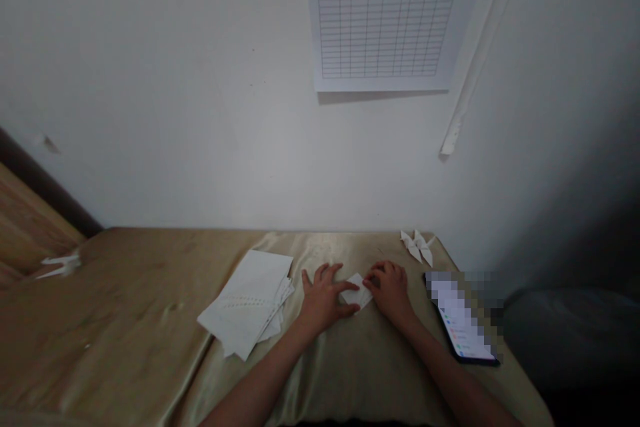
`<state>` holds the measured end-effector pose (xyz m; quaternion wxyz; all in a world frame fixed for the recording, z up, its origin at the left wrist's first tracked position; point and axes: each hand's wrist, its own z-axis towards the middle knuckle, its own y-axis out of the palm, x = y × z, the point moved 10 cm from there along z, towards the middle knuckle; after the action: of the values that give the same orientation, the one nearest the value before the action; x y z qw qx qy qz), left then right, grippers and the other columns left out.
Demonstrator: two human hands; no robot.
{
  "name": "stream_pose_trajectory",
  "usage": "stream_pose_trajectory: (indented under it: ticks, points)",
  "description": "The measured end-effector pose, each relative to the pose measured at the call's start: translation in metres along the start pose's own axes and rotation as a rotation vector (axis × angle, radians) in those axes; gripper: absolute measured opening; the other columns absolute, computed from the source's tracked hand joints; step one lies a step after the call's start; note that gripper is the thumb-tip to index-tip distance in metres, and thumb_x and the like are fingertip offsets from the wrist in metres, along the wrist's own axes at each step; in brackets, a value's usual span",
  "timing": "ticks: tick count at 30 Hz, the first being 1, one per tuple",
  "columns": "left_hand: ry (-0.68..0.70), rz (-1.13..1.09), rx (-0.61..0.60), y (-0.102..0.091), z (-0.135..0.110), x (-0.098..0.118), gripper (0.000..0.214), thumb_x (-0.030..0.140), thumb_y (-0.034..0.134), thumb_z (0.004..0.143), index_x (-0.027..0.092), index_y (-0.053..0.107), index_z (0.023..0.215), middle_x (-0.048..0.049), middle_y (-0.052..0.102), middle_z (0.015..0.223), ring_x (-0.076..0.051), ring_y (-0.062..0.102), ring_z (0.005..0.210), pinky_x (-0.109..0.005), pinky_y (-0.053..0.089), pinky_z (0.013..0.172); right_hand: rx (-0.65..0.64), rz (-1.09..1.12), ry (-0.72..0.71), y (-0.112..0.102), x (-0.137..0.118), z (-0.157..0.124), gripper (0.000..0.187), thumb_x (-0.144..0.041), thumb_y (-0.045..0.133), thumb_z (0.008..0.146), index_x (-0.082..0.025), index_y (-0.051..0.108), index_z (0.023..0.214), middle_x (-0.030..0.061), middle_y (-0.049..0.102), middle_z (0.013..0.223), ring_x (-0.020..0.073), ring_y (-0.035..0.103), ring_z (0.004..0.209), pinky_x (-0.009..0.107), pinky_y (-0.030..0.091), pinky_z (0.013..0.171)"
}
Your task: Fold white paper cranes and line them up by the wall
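Note:
A small folded white paper [358, 289] lies on the tan satin-covered table [150, 320] between my hands. My left hand [324, 297] rests flat with fingers spread, thumb and forefinger pressing the paper's left side. My right hand [391, 288] is curled over the paper's right edge, fingertips pressing down on it. Both forearms reach in from the bottom of the view.
A stack of white sheets [250, 310] lies left of my hands. Two folded paper cranes [419, 245] sit at the table's far right by the wall. A phone [463, 327] lies lit on the right. A printed table sheet [385, 20] hangs on the wall.

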<state>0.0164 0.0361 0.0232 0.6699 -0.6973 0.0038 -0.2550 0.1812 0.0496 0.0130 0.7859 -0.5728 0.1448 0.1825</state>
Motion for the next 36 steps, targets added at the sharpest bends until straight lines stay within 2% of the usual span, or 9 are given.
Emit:
stream_pose_trajectory:
  ticks: [8,13,19,29,36]
  points:
    - [-0.003,-0.021,0.008,0.002,0.0,-0.002,0.048,0.055,0.081,0.069,0.054,0.066,0.114,0.0045,0.039,0.155,-0.036,0.023,0.146,-0.077,-0.008,0.109,-0.015,-0.091,-0.056,-0.002,-0.015,0.0,0.016,-0.027,0.057,0.09,-0.025,0.072,0.087,0.0065,0.065,0.113,0.0284,0.044,0.122,0.051,0.023,0.109]
    - [-0.014,-0.018,0.005,0.004,-0.001,-0.003,0.049,0.055,0.081,0.069,0.053,0.066,0.115,0.0045,0.038,0.155,-0.037,0.022,0.146,-0.076,-0.009,0.11,-0.037,-0.119,-0.071,0.005,-0.01,0.001,0.018,-0.026,0.054,0.092,-0.025,0.072,0.09,0.0063,0.064,0.119,0.0294,0.04,0.128,0.056,0.018,0.111]
    - [0.021,-0.002,-0.012,0.003,0.0,-0.003,0.045,0.055,0.077,0.073,0.056,0.064,0.117,0.0044,0.037,0.156,-0.037,0.021,0.147,-0.078,-0.007,0.108,-0.042,-0.097,-0.072,0.002,-0.007,-0.003,0.022,-0.029,0.05,0.095,-0.025,0.072,0.094,0.0067,0.061,0.123,0.0291,0.039,0.129,0.055,0.019,0.112]
    - [0.035,0.008,-0.08,0.006,0.002,-0.009,0.039,0.055,0.068,0.083,0.059,0.06,0.121,0.0052,0.033,0.159,-0.039,0.019,0.149,-0.079,-0.003,0.108,-0.079,-0.079,-0.115,0.0,-0.012,-0.006,0.013,-0.032,0.058,0.089,-0.027,0.07,0.092,0.0065,0.058,0.13,0.0302,0.033,0.137,0.062,0.013,0.114]
    - [0.036,0.017,-0.099,0.008,0.002,-0.011,0.041,0.054,0.067,0.084,0.059,0.057,0.124,0.0031,0.029,0.162,-0.038,0.016,0.15,-0.079,-0.003,0.107,-0.136,-0.063,-0.105,-0.002,-0.013,-0.01,0.019,-0.038,0.063,0.084,-0.027,0.068,0.098,0.0088,0.053,0.137,0.0328,0.031,0.14,0.066,0.011,0.113]
